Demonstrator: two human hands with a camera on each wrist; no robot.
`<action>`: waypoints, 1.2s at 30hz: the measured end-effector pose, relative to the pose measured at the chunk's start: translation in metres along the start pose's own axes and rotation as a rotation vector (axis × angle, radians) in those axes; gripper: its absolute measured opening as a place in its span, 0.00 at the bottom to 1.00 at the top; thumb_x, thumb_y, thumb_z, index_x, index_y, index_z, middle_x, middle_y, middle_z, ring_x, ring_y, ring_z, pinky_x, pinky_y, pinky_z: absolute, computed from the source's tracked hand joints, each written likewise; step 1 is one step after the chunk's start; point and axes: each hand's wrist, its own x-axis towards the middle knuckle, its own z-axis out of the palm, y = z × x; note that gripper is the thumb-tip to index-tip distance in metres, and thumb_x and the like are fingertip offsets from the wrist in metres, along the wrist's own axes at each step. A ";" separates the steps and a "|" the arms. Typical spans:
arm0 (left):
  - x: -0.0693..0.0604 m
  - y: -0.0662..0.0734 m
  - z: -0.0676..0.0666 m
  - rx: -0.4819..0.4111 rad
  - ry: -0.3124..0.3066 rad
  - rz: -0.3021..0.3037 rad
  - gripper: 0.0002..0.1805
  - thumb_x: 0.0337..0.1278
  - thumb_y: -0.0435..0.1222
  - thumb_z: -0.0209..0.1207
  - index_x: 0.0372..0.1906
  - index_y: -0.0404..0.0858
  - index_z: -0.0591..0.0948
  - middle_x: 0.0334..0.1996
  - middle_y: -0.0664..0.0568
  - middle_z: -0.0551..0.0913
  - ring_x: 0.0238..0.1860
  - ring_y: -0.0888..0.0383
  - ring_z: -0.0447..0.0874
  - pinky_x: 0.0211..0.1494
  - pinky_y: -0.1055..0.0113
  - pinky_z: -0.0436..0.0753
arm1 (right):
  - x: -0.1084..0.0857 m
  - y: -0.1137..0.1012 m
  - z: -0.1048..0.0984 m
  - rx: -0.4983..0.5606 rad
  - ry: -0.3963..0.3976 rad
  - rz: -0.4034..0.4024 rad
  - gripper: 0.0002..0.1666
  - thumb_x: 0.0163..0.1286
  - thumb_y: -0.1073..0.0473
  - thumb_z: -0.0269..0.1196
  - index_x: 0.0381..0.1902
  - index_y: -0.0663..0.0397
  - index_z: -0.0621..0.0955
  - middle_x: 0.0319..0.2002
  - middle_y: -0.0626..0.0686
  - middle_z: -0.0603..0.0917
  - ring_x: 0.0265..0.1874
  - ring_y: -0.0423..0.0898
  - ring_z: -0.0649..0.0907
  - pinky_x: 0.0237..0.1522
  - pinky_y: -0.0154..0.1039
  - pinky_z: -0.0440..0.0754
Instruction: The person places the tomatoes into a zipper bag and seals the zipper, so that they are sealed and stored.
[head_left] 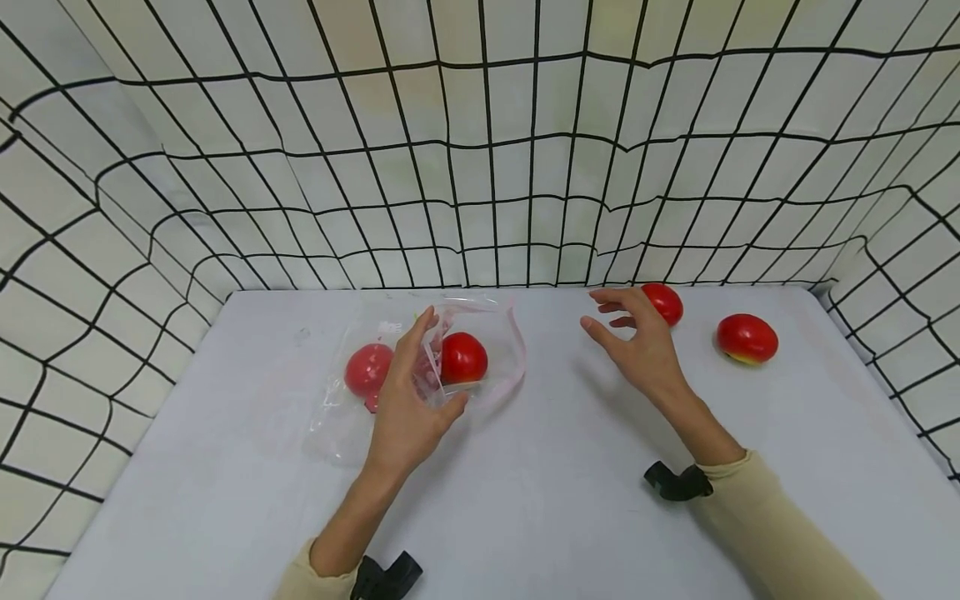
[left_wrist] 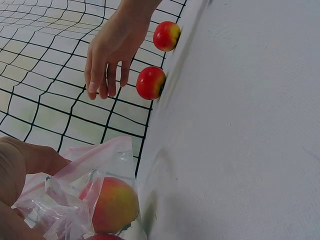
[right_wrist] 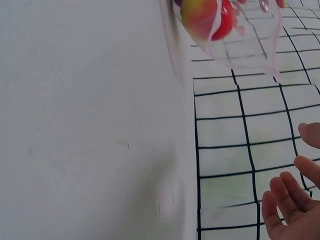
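A clear plastic bag (head_left: 504, 385) with a pink-edged mouth lies on the table, its mouth facing right. Inside are a round red fruit (head_left: 463, 358), yellowish underneath in the left wrist view, and another red fruit (head_left: 367, 370) farther left, seen through the film. My left hand (head_left: 408, 408) is at the bag's mouth, thumb and fingers spread wide against the crumpled film (left_wrist: 65, 210). My right hand (head_left: 637, 337) hovers right of the bag, fingers slightly bent and holding nothing. A red-and-yellow fruit (head_left: 663, 305) shows partly behind it; another such fruit (head_left: 747, 339) lies farther right.
The white table (head_left: 540, 500) has black wire mesh (head_left: 510, 167) along its back and both sides, with a pale wall behind. A black wrist camera mount (head_left: 678, 482) sits by my right cuff and another mount (head_left: 388, 575) by my left.
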 end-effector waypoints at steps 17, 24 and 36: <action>0.000 -0.002 0.001 -0.015 -0.006 -0.006 0.64 0.37 0.29 0.80 0.82 0.56 0.59 0.77 0.53 0.69 0.79 0.51 0.65 0.63 0.44 0.86 | 0.016 0.020 -0.028 -0.091 0.075 0.129 0.29 0.73 0.52 0.68 0.69 0.52 0.77 0.64 0.62 0.75 0.67 0.60 0.75 0.63 0.67 0.82; 0.000 -0.001 0.001 -0.012 -0.004 -0.002 0.64 0.37 0.29 0.80 0.82 0.55 0.60 0.76 0.53 0.69 0.79 0.50 0.65 0.63 0.44 0.85 | 0.021 0.027 -0.037 -0.105 0.104 0.185 0.31 0.73 0.49 0.67 0.69 0.53 0.76 0.67 0.62 0.72 0.69 0.59 0.72 0.67 0.66 0.79; -0.001 0.000 0.000 -0.010 -0.014 -0.003 0.63 0.37 0.29 0.80 0.82 0.55 0.60 0.76 0.54 0.69 0.79 0.51 0.65 0.64 0.44 0.85 | 0.027 0.043 -0.051 -0.090 0.140 0.284 0.34 0.72 0.48 0.68 0.71 0.52 0.75 0.71 0.61 0.70 0.73 0.58 0.68 0.70 0.61 0.75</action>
